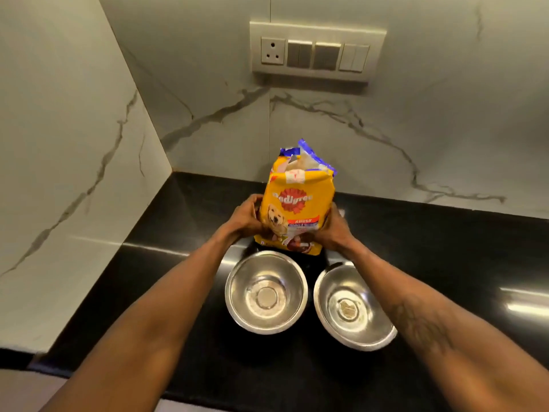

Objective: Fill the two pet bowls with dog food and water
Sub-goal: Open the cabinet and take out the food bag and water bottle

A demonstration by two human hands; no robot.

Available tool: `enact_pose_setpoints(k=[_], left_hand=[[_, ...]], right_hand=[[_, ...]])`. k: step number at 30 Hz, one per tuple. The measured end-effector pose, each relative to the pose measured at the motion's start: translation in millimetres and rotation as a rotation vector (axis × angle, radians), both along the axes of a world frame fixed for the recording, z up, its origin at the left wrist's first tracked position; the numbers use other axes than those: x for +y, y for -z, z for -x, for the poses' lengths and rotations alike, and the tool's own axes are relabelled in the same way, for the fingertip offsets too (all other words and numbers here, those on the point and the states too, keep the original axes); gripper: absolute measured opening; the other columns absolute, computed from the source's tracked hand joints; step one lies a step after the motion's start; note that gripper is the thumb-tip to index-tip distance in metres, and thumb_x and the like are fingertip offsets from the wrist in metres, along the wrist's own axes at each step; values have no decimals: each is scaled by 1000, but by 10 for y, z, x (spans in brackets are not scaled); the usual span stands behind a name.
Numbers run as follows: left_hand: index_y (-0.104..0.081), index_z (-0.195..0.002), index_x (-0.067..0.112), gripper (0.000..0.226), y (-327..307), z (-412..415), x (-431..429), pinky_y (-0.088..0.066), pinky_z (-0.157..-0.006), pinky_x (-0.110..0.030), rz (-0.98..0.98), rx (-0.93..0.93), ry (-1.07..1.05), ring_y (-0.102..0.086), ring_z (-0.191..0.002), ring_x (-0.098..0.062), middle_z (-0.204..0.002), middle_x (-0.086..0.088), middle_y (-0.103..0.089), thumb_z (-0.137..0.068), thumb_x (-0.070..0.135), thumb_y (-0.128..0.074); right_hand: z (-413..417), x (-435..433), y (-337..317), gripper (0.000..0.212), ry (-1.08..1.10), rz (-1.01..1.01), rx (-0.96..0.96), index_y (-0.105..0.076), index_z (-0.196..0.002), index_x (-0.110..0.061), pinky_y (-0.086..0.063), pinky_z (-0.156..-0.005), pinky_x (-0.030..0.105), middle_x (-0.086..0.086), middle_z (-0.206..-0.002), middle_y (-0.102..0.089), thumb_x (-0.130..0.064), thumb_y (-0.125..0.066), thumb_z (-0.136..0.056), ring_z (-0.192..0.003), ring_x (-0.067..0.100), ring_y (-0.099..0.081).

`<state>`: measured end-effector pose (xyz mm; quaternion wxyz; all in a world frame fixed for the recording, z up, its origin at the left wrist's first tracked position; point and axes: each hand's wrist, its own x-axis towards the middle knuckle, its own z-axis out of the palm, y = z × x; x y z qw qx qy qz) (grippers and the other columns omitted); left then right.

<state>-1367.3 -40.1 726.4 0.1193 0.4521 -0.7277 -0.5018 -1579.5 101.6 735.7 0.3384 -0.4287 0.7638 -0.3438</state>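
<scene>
A yellow dog food bag stands upright on the black counter, its top folded over with blue and white lining showing. My left hand grips its left side and my right hand grips its right side. In front of the bag sit two steel bowls side by side: the left bowl and the right bowl. Both bowls look empty inside. My right forearm crosses over the right bowl's far edge.
The black counter runs into a corner of white marble walls. A switch and socket panel is on the back wall above the bag. The counter's front edge is near the bottom of the view.
</scene>
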Motion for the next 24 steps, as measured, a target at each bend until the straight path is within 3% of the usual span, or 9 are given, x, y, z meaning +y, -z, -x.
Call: enact_pose_setpoints(k=[3,6,10,13,16,19,24], left_hand=[[-41,-142,21,109,54,-23,37,-55,-105,-46,-45,40,6,-60,-129,-24,-136,-4,-61,-50,10,-98],[-32,-154,18,112,-41,-60,107,-52,-107,-42,-72,53,43,-51,-140,-28,-147,-6,-53,-62,1,-95],[-18,-163,25,130,-343,-132,178,-37,-120,-57,23,95,12,-30,-155,-32,-167,-12,-32,-62,13,-99],[-13,-165,27,135,-670,-155,272,-30,-124,-57,109,101,44,-23,-157,-34,-171,-13,-21,-62,18,-100],[-13,-165,26,136,-1002,-152,416,-29,-124,-57,196,85,73,-21,-158,-36,-172,-14,-19,-61,20,-101],[-14,-165,20,133,-1335,-110,568,-29,-124,-53,269,80,96,-21,-157,-37,-171,-16,-20,-63,17,-100],[-22,-163,17,134,-1943,28,908,-35,-120,-49,404,112,121,-29,-154,-38,-168,-19,-27,-56,27,-102]], right_hand=[[44,43,48,122,-9,-6,-41,-30,-146,-26,-50,-107,50,3,-140,-56,-44,-100,-47,-131,27,-54],[90,80,-43,115,-55,-13,-51,-33,-147,-24,-51,-105,47,3,-142,-55,-32,-100,-55,-132,28,-54],[163,132,-275,113,-109,2,-30,-29,-154,-21,-47,-105,44,6,-149,-50,-25,-97,-63,-136,29,-50],[170,212,-499,115,-146,54,32,-28,-155,-20,-46,-111,48,9,-152,-48,-28,-98,-63,-139,31,-48],[123,327,-759,119,-163,133,93,-27,-156,-20,-45,-110,47,11,-153,-48,-31,-98,-61,-138,30,-49],[57,444,-1060,127,-180,189,122,-31,-155,-18,-48,-109,45,10,-154,-48,-47,-98,-51,-139,31,-50],[9,709,-1655,112,-149,382,280,-38,-153,-11,-47,-109,42,15,-152,-50,-37,-98,-61,-137,31,-51]])
